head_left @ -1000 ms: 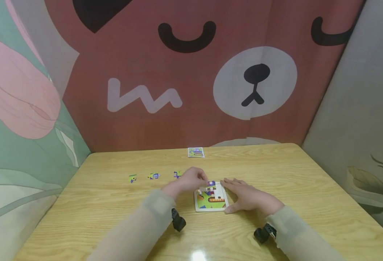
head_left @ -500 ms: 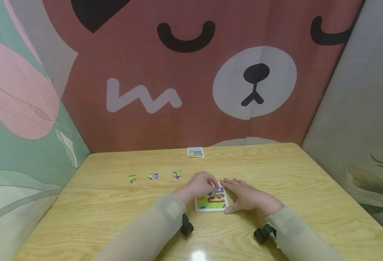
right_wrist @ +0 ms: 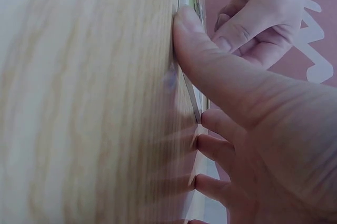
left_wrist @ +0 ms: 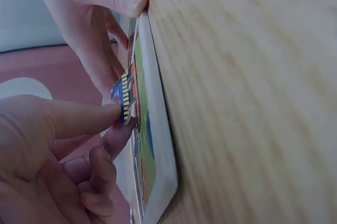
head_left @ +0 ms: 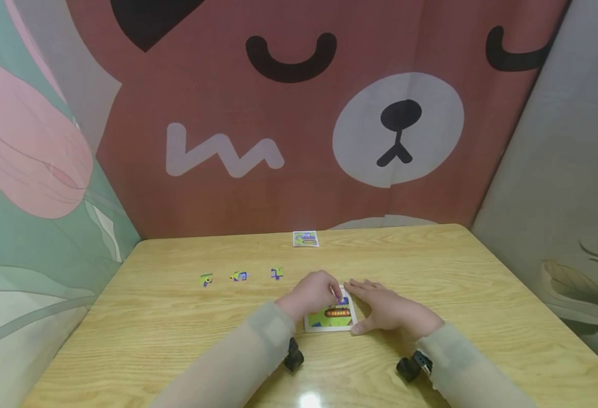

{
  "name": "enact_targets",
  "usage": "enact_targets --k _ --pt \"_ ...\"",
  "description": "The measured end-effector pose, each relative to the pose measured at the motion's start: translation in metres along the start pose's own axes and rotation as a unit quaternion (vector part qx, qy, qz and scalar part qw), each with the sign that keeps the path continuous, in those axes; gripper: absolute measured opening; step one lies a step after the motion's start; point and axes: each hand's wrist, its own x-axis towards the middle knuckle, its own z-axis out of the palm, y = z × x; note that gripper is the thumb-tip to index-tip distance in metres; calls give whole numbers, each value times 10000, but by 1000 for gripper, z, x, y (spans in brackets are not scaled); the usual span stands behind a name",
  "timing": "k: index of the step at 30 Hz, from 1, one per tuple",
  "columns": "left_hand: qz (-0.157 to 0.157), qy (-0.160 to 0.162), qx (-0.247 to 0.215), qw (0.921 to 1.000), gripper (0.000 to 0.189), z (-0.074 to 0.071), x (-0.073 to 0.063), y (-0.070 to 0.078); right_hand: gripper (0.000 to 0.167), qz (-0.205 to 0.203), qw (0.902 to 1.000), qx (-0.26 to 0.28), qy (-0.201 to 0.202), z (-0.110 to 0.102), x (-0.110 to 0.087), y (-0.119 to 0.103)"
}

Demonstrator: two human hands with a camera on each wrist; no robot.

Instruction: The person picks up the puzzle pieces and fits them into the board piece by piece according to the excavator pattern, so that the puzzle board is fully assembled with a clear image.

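My left hand [head_left: 315,293] pinches a blue jigsaw piece [left_wrist: 125,97] with yellow-and-black stripes between thumb and forefinger. In the left wrist view the piece stands tilted, its lower edge right at the picture in the white-framed puzzle board [left_wrist: 160,150]. The board lies on the table, partly filled with pieces that show green ground and an orange track. Its upper left part is hidden behind my left hand in the head view. My right hand [head_left: 388,307] rests along the board's right side, thumb at the near corner and straight fingers spread by the far corner.
To the left on the wooden table [head_left: 176,340] lie three loose jigsaw pieces: one at the far left [head_left: 206,279], a middle one [head_left: 240,276] and a nearer one [head_left: 277,273]. A small picture card [head_left: 306,238] lies by the back edge, before a bear-print curtain [head_left: 217,204].
My left hand has moved right across the board with the jigsaw piece, then slightly down over its right part. The right hand has stayed in place at the board's side.
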Motion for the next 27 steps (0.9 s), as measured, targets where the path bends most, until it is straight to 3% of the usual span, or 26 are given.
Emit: enact_targets --k 8,17,27 --pt "-8 35 443 9990 13 5 -1 5 98 7 10000 -1 13 2 2 2" --pt "-129 -12 293 9995 12 10 2 4 98 -53 10000 50 -21 -1 -1 0" --pt "69 -114 619 9980 15 3 -1 3 99 -76 9999 77 -6 0 0 1"
